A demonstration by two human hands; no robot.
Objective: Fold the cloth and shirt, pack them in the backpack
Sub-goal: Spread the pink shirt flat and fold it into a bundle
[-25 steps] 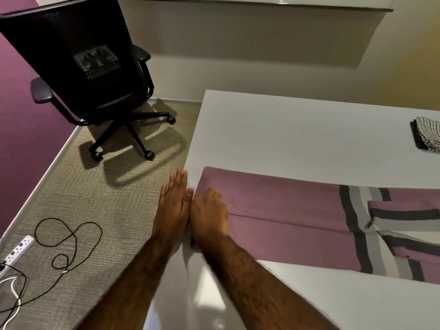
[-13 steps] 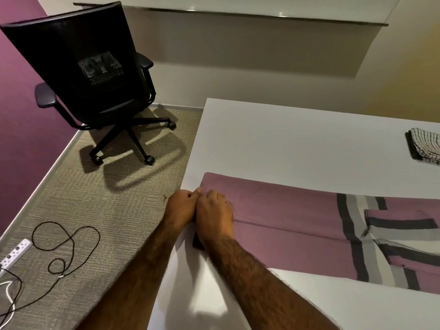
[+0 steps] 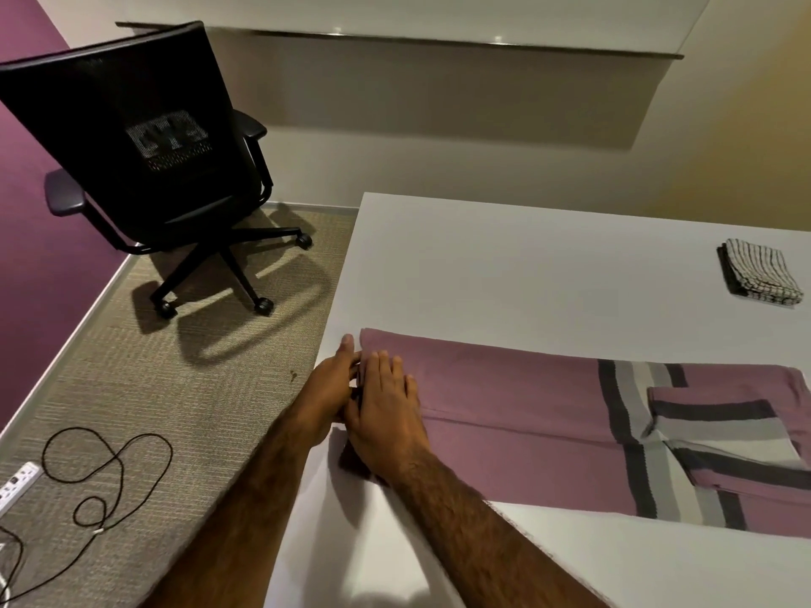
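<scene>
Cloth (image 3: 504, 410) lies lengthwise-folded on table (image 3: 526, 265), end at left edge. Right hand (image 3: 386, 405) flat on it, fingers straight; left hand (image 3: 331, 388) beside, grip unclear. Best: square corners, pinch both layers before folding.

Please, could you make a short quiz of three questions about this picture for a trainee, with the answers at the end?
1. True or false: the right hand lies flat on the left end of the purple cloth.
2. Where is the small folded checked fabric? A: on top of the purple cloth. B: on the white table, apart from the purple cloth. C: inside a backpack.
3. Fill in: the black office chair stands to the ____ of the table.
Key: 1 true; 2 B; 3 left.
</scene>
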